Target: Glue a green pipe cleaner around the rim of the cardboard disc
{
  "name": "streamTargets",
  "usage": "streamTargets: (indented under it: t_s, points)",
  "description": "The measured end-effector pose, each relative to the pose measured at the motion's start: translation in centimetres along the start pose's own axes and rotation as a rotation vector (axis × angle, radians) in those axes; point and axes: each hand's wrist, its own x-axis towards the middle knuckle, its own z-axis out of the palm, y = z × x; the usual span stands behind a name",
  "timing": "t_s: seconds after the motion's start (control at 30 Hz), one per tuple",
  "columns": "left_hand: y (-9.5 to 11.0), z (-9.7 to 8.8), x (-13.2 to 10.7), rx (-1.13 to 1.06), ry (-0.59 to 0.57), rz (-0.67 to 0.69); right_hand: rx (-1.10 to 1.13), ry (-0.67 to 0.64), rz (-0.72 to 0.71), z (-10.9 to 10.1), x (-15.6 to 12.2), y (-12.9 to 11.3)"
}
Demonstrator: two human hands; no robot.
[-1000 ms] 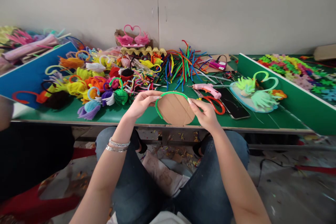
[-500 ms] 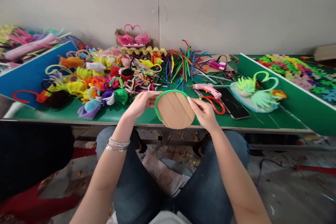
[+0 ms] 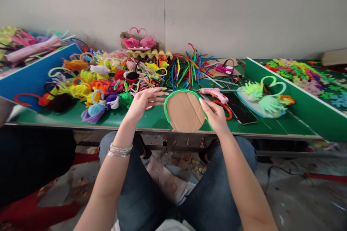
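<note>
A round cardboard disc (image 3: 185, 112) is held up over the front edge of the green table. Along its upper rim runs a bright green pipe cleaner (image 3: 173, 94), whose loose end hangs below my right hand. My right hand (image 3: 216, 116) pinches the disc at its right edge, thumb on the front face. To the left of the disc is my left hand (image 3: 146, 103), fingers spread and apart from it, with nothing in them. Just behind my right hand lie a pink glue gun (image 3: 214, 94) and red-handled scissors (image 3: 227, 110), partly hidden.
A black phone (image 3: 241, 110) and a pair of green pipe-cleaner swans (image 3: 267, 97) lie at right. Several small yarn-like swans crowd the left side. Loose pipe cleaners (image 3: 189, 66) are heaped at the back. Blue (image 3: 35, 79) and green (image 3: 292, 101) dividers flank the area.
My left hand has come off the disc's left edge and opened. My right hand has shifted slightly right with the disc, and the pipe cleaner's loose end now shows under it.
</note>
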Motion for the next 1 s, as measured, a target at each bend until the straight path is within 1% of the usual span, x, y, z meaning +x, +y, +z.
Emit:
streamTargets:
  t_s: [0.07,0.13,0.17,0.23,0.3,0.37,0.43,0.5,0.57,0.63,0.73,0.8,0.93,1.0]
  points:
    - [-0.3,-0.6,0.6,-0.050,0.199,0.096,0.052,0.006,-0.008,-0.1,0.1,0.3]
    - [-0.7,-1.6,1.4,-0.074,0.396,0.181,0.091,0.010,-0.005,-0.2,0.2,0.6]
    - [-0.9,-2.3,1.7,-0.076,0.475,0.216,0.104,0.011,-0.001,-0.3,0.3,0.7]
    - [-1.1,-3.7,2.0,-0.088,0.563,0.258,0.117,0.012,0.008,-0.3,0.3,0.9]
    - [-0.8,-5.2,1.9,-0.167,0.611,0.264,0.123,0.019,0.013,-0.3,0.3,0.9]
    - [-0.1,-6.5,1.4,-0.283,0.664,0.295,0.124,0.035,0.017,-0.2,0.4,1.0]
    - [0.9,-7.3,0.6,-0.372,0.720,0.367,0.132,0.054,0.024,-0.2,0.5,1.0]
    - [1.9,-7.7,0.0,-0.451,0.723,0.444,0.149,0.066,0.037,-0.1,0.6,1.0]
    - [2.5,-7.7,-0.3,-0.488,0.631,0.476,0.169,0.073,0.053,0.0,0.7,1.0]
    - [2.6,-7.5,-0.5,-0.415,0.560,0.436,0.184,0.083,0.064,0.0,0.8,0.9]
    - [2.5,-7.5,-0.9,-0.299,0.514,0.366,0.207,0.116,0.078,0.0,1.0,0.9]
    - [2.5,-7.7,-1.6,-0.315,0.499,0.410,0.225,0.150,0.087,0.0,1.2,1.0]
    - [3.0,-8.4,-2.9,-0.293,0.483,0.559,0.268,0.221,0.106,-0.3,1.7,1.9]
    - [3.1,-8.6,-2.9,-0.267,0.415,0.587,0.280,0.241,0.086,-0.7,1.9,2.4]
